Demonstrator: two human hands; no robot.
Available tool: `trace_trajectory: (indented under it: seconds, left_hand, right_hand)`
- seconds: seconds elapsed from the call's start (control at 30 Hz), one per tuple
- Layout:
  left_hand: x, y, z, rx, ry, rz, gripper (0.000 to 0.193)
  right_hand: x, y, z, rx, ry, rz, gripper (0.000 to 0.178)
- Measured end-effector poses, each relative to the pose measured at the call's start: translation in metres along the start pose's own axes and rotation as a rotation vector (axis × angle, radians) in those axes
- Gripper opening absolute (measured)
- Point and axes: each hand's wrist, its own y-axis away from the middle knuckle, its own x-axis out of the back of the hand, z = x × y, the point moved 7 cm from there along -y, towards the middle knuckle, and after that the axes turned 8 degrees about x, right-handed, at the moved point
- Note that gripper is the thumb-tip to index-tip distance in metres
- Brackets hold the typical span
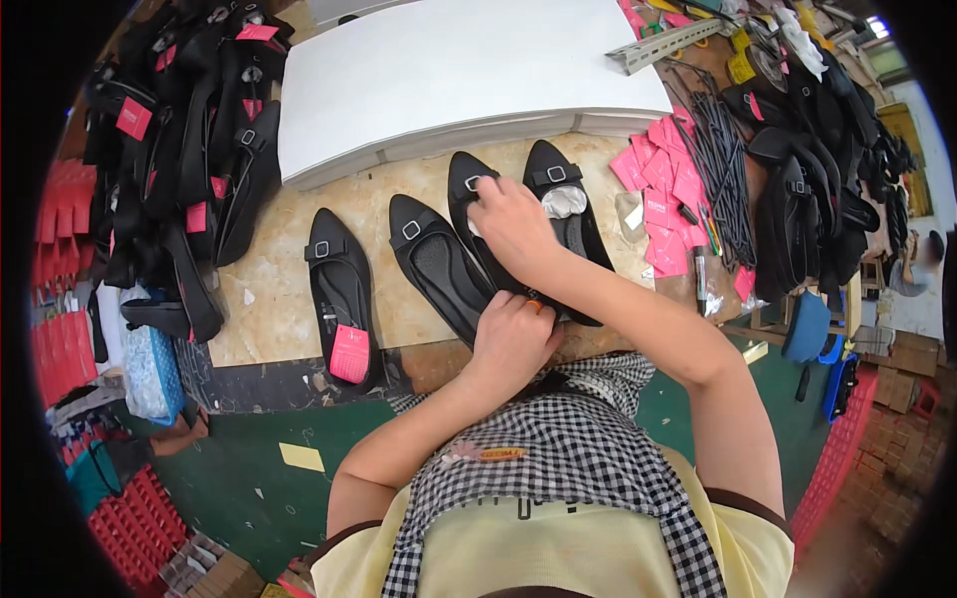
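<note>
Four black pointed flat shoes, each with a bow and a square buckle, stand in a row on the worktable. My right hand (513,227) closes over the vamp of the third shoe (466,171), fingertips at its buckle. A sliver of white shows under that hand in the shoe opening. My left hand (510,344), wearing a ring, grips the same shoe's heel end, which is mostly hidden. Crumpled white paper (565,201) fills the toe of the rightmost shoe (548,159). The second shoe (436,261) lies just left; the leftmost shoe (340,274) has a pink card (350,353) inside.
A large white box or board (459,75) stands behind the row. Pink cards (663,189), a marker (701,279) and black cords (726,179) lie at the right. Black shoes pile up at the left (189,130) and right (797,194). A metal angle strip (673,42) overhangs the box.
</note>
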Motion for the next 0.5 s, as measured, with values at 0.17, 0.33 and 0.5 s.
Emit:
trace_trajectory:
  seconds: [0.17,0.33,0.5]
  left_hand:
    - [-0.01,0.007,-0.007,0.03,-0.03,-0.034,0.021]
    - [0.015,-0.036,0.007,-0.037,-0.305,-0.508,0.033]
    - [0.142,-0.192,-0.059,-0.012,-0.658,0.511,0.046]
  right_hand:
    - [-0.003,0.007,0.041,-0.113,-0.318,0.055,0.065]
    - [-0.036,0.002,0.059,-0.196,-0.296,0.007,0.062]
    - [0.006,0.075,0.064,-0.279,-0.501,0.298,0.056]
